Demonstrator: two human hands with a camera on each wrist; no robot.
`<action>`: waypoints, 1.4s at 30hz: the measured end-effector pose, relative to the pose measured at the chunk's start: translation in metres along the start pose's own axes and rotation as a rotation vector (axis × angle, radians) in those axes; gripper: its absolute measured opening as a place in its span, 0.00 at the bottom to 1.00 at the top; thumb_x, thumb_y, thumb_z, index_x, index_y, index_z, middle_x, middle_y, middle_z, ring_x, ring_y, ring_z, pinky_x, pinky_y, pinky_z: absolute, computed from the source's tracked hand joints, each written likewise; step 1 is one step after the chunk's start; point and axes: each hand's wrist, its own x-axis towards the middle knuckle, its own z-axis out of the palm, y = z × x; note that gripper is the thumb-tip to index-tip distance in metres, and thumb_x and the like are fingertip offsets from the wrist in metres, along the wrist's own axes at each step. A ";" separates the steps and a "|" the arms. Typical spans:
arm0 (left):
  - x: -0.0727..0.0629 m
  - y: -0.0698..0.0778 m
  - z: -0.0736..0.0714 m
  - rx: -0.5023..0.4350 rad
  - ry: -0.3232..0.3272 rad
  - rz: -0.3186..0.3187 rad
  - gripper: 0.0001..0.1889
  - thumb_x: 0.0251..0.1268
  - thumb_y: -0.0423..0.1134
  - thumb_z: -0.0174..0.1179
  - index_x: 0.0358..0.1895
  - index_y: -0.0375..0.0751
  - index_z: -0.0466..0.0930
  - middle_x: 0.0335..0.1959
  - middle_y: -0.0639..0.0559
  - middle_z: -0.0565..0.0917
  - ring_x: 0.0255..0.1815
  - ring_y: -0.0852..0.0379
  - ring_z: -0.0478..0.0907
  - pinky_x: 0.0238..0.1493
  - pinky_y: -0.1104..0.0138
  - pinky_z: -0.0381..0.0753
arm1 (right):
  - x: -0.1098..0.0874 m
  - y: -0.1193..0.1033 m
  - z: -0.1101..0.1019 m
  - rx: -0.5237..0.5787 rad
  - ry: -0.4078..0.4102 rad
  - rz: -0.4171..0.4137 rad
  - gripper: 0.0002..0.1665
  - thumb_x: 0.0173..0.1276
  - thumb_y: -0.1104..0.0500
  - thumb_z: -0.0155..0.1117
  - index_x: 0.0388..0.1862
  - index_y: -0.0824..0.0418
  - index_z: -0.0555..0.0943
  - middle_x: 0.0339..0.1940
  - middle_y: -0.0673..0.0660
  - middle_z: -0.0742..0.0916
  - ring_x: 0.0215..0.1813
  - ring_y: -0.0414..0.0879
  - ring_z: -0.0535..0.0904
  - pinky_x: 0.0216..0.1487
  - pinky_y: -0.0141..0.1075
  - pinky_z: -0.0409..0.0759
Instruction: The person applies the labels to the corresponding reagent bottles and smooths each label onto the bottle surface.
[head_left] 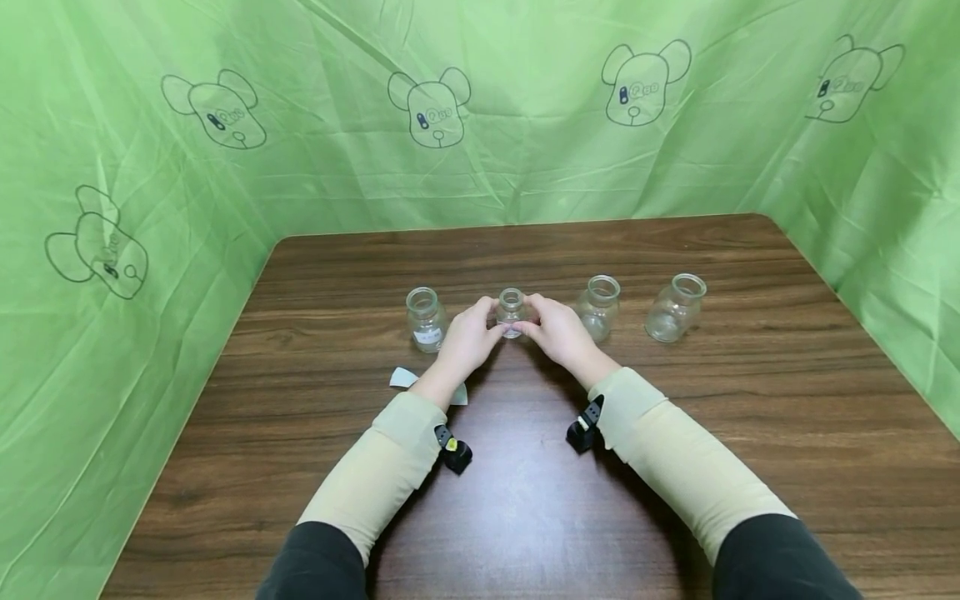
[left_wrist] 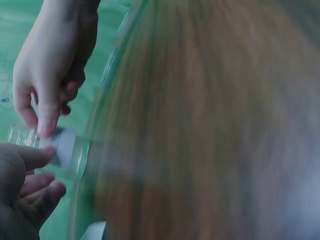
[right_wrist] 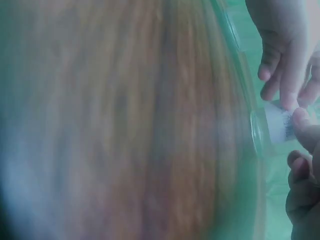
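Note:
In the head view a small clear glass jar stands upright at mid-table between both hands. My left hand holds it from the left, and my right hand from the right. The two thumbs meet low on its near side. A white label on the jar's wall shows in the left wrist view, with both thumbs on it. Dark print is visible on the same label in the right wrist view. The fingers behind the glass are partly hidden.
Left of the hands stands another glass jar bearing a white label. Two larger-looking unlabelled jars, one near and one farther right, stand beyond the right hand. Pale paper pieces lie by the left wrist. Green cloth surrounds the brown table.

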 end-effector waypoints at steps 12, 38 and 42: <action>-0.001 -0.006 -0.008 0.035 -0.053 0.044 0.15 0.62 0.43 0.62 0.50 0.44 0.74 0.47 0.49 0.83 0.45 0.52 0.81 0.45 0.59 0.76 | -0.002 0.003 -0.008 -0.189 0.007 -0.235 0.15 0.62 0.57 0.65 0.46 0.61 0.76 0.32 0.59 0.84 0.38 0.53 0.82 0.39 0.45 0.78; 0.001 -0.003 -0.005 0.072 -0.105 0.071 0.19 0.59 0.37 0.64 0.49 0.39 0.66 0.46 0.46 0.80 0.45 0.50 0.78 0.45 0.58 0.76 | -0.004 0.007 -0.003 -0.167 -0.060 -0.181 0.22 0.60 0.60 0.68 0.43 0.62 0.65 0.30 0.60 0.84 0.33 0.54 0.82 0.35 0.47 0.77; 0.000 -0.004 -0.005 0.070 -0.092 0.038 0.22 0.59 0.38 0.64 0.54 0.38 0.66 0.49 0.44 0.80 0.48 0.49 0.78 0.48 0.58 0.75 | -0.005 0.009 -0.006 -0.146 -0.078 -0.160 0.28 0.60 0.63 0.67 0.56 0.61 0.65 0.28 0.61 0.84 0.31 0.55 0.81 0.35 0.47 0.77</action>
